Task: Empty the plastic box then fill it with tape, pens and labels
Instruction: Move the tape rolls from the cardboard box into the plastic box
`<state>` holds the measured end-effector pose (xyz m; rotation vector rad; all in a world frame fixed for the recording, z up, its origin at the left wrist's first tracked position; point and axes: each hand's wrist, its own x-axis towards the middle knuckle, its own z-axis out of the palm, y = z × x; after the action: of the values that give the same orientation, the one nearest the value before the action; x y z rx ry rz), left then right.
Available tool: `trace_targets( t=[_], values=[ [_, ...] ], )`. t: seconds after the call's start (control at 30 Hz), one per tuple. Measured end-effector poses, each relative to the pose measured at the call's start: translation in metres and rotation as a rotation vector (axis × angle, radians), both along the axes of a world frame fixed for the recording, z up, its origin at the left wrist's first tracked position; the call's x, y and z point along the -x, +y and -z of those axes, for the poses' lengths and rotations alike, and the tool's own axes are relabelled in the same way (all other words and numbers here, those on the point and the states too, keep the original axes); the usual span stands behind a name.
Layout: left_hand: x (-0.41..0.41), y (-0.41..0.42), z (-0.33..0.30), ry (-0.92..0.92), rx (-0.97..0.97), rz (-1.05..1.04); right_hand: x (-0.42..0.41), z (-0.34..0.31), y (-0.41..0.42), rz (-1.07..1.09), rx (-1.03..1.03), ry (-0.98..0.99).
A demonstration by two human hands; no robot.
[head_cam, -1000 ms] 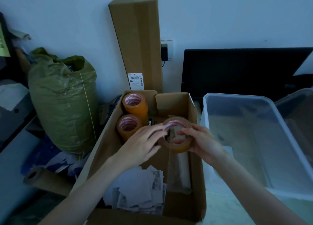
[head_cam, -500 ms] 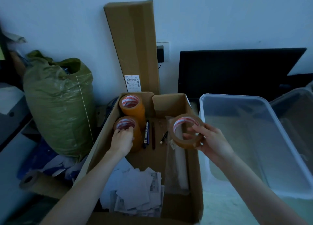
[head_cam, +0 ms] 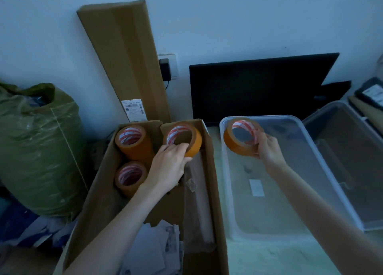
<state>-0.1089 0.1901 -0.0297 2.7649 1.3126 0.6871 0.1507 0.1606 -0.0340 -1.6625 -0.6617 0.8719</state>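
The right hand (head_cam: 267,148) pinches a tape roll (head_cam: 241,137) above the plastic box (head_cam: 331,171); the left hand (head_cam: 167,167) grips another roll (head_cam: 183,138). Either loose pinch may slip, so a roll could drop and bounce out.

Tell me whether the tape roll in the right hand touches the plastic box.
Cannot tell. In the head view the right hand holds the tape roll over the plastic box's near corner, overlapping its rim.

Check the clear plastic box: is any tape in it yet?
Not yet. The plastic box looks empty; the right hand holds a tape roll over its far corner.
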Motion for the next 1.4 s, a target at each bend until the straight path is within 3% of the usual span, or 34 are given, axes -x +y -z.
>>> trace_targets(
  t=[0.13, 0.23, 0.33, 0.57, 0.8, 0.9, 1.0, 1.1, 1.4],
  values=[
    [-0.028, 0.012, 0.004, -0.012, 0.013, 0.044, -0.027, 0.042, 0.033, -0.055, 0.215, -0.311],
    [-0.039, 0.02, 0.009, -0.002, 0.028, 0.047, -0.035, 0.081, 0.049, -0.135, 0.37, -0.408],
    [-0.045, 0.028, 0.013, 0.005, 0.028, 0.044, -0.04, 0.117, 0.064, -0.237, 0.448, -0.411],
    [-0.046, 0.037, 0.019, 0.007, 0.046, 0.011, -0.05, 0.167, 0.078, -0.172, 0.503, -0.324],
    [-0.045, 0.036, 0.023, 0.06, -0.053, 0.062, -0.048, 0.111, 0.061, -0.143, 0.354, -0.332],
    [-0.044, 0.03, 0.019, 0.076, -0.12, 0.105, -0.037, 0.062, 0.053, -0.114, 0.107, -0.107],
    [-0.045, 0.021, 0.015, 0.084, -0.189, 0.179, -0.019, 0.014, 0.034, -0.345, -0.01, 0.147],
    [-0.048, 0.013, 0.013, 0.08, -0.226, 0.268, -0.006, -0.009, 0.019, -0.527, 0.018, 0.125],
    [-0.055, 0.004, 0.009, 0.031, -0.171, 0.224, -0.005, -0.011, 0.006, -0.404, -0.02, 0.093]
  ],
)
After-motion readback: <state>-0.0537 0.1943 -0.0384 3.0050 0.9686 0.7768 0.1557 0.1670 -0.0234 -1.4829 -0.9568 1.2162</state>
